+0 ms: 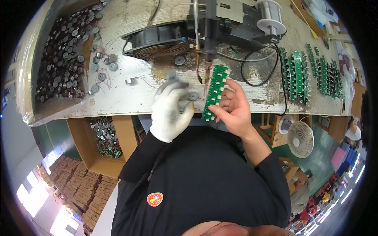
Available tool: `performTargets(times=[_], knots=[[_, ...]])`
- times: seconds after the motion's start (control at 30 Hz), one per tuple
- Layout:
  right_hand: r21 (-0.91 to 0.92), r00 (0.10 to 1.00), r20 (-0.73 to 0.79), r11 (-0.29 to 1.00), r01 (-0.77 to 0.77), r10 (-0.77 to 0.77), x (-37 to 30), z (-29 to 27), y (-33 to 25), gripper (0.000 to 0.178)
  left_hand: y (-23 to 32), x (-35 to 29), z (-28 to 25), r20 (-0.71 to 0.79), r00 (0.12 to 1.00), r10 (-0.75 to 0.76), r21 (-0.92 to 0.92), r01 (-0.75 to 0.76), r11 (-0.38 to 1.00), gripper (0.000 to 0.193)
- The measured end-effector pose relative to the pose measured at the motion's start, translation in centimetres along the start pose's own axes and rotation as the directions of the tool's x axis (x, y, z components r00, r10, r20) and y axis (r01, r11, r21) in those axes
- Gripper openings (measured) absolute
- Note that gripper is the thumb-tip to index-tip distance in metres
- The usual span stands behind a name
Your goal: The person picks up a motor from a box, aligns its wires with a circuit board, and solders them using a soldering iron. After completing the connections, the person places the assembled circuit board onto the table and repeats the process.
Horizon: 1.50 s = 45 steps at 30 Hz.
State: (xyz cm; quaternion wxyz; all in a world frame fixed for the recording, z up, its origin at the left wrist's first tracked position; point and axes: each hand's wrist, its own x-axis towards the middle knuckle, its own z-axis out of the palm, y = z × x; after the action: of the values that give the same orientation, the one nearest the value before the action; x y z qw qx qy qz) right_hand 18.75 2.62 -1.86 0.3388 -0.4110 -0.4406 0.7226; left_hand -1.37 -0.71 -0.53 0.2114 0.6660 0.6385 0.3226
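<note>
My right hand [235,108], bare, grips a long green circuit board strip [215,91] between thumb and fingers. The strip stands tilted at the table's front edge, its upper part beside the soldering iron tip [207,70]. My left hand [171,110] wears a white glove with darkened fingertips; its fingers are smeared by motion, so their grip is unclear. A small round motor [193,95] with thin reddish wires is close to the left thumb, near the strip. Another grey motor [171,74], blurred, appears just beyond the gloved fingertips.
A black fan [157,41] and a solder wire spool [271,17] stand at the back. Left, a tray [59,106] holds many motors; more lie loose beside it. Green board strips [297,76] are lined up right. A cardboard box [84,157] sits below the table.
</note>
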Motion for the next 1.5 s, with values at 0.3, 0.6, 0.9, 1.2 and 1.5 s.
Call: performTargets(times=[0.3,0.6,0.9,1.2,1.5], knots=[[-0.024,0.999,-0.037,0.999,0.034,-0.035,1.1,0.4,0.1,0.066,-0.4,-1.5,-1.5,-0.068,0.989,-0.13,-0.118,0.122,0.986,0.018],[0.028,0.997,-0.066,0.999,0.029,-0.027,1.3,0.3,-0.1,0.067,0.7,0.1,-0.1,0.004,1.0,-0.006,-0.016,0.006,1.0,0.029],[-0.004,1.0,-0.027,1.0,0.004,-0.004,1.4,0.1,-0.2,0.066,-4.3,0.6,-5.1,-0.289,0.947,-0.139,0.339,0.237,0.911,0.039],[0.025,0.999,-0.031,1.0,0.004,-0.004,1.4,0.3,-0.4,0.065,-7.6,-0.2,-7.2,-0.256,0.957,-0.138,0.197,0.191,0.962,0.02],[-0.057,0.994,0.066,0.994,-0.088,0.092,0.7,-0.5,-1.2,0.064,-5.8,-1.8,-7.4,-0.196,0.821,-0.536,-0.481,0.396,0.782,0.024]])
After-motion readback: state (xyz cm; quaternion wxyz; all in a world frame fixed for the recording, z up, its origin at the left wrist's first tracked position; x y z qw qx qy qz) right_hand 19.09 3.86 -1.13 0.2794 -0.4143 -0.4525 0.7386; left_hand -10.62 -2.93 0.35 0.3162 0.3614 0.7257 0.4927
